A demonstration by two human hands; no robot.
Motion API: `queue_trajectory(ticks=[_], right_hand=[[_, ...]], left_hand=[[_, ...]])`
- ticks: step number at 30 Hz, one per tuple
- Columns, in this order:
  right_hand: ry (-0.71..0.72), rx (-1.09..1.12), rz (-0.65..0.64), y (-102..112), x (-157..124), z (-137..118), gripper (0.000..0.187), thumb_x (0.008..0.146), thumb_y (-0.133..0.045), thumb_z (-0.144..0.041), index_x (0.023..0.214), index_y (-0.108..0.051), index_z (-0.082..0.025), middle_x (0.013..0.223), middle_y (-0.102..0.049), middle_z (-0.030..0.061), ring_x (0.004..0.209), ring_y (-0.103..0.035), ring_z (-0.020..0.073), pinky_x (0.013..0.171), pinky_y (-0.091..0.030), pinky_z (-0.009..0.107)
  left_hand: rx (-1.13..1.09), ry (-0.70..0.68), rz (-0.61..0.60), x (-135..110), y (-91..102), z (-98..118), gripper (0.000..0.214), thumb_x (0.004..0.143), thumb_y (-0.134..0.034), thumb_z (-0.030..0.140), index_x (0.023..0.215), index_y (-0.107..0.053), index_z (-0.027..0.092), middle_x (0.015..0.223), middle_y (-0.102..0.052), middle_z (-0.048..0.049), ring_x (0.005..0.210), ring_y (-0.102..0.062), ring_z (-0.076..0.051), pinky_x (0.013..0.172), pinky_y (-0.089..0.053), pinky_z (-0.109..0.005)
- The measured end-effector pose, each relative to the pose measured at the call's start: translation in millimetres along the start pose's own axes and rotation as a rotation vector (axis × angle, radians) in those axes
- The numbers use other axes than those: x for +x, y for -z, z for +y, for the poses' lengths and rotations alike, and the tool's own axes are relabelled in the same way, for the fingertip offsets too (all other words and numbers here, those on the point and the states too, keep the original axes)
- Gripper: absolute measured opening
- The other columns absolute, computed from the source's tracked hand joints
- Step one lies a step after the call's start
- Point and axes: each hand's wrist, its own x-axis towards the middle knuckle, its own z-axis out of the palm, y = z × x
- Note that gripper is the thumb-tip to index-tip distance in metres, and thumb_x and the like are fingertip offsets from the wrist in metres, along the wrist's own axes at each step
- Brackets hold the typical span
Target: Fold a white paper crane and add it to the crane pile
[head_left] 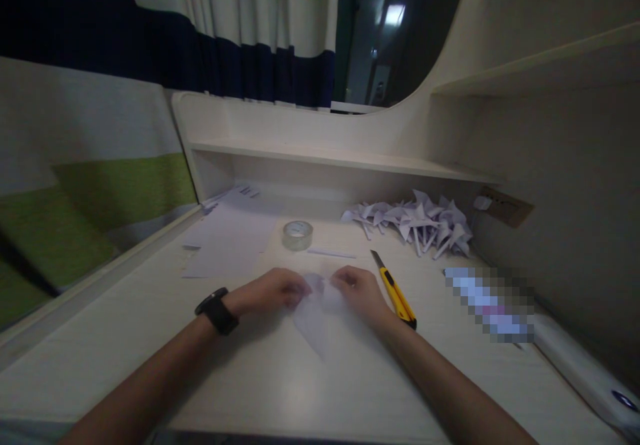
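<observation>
A pale desk (260,391) fills the lower part of the view, with a white, navy and green curtain (100,111) hanging along the left and back beside a dark window (415,51). A long shelf (320,156) runs across the back of the desk. Beneath it on the right lies a heap of white paper pinwheels (415,221), some with their sticks poking toward the front; on the left, sheets of paper (235,231) lie overlapping.

Both hands are over the middle of the desk, near each other but not touching. The left hand (277,289) has its fingers curled in, thumb and fingertips pinching the left side of a piece of paper (313,328). The right hand (361,289) is likewise mostly closed, thumb and forefinger pinching the upper right of the same piece. The paper is blurred, so its folds cannot be made out; its lower end narrows toward the front.

A yellow cutter (396,291) lies just beside the right hand, blade out. Beyond the hands sits a roll of clear tape (297,236). A black watch (218,310) circles the left wrist. A thin paper stick (331,253) lies just in front of the tape.
</observation>
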Motion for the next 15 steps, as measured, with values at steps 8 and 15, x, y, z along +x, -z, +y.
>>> queue_trajectory(ticks=[8,15], right_hand=[[-0.072,0.157,-0.039,-1,6,12,0.009,0.072,-0.063,-0.022,0.071,-0.069,-0.016,0.068,-0.07,0.0031,0.062,-0.06,0.0149,0.058,-0.045,0.024],[-0.148,0.19,-0.132,10,7,6,0.013,0.069,-0.067,-0.027,0.069,-0.071,-0.014,0.059,-0.064,0.0017,0.05,-0.051,0.0104,0.048,-0.039,0.021]], left_hand=[[-0.249,0.065,-0.192,-4,2.1,4,0.029,0.083,-0.062,0.038,0.104,-0.068,0.019,0.084,-0.067,-0.0068,0.063,-0.059,-0.015,0.056,-0.045,-0.023],[-0.171,0.208,0.026,1,-11.5,8,0.019,0.079,-0.061,0.033,0.077,-0.066,0.015,0.054,-0.058,0.0011,0.044,-0.048,-0.009,0.045,-0.035,-0.019]])
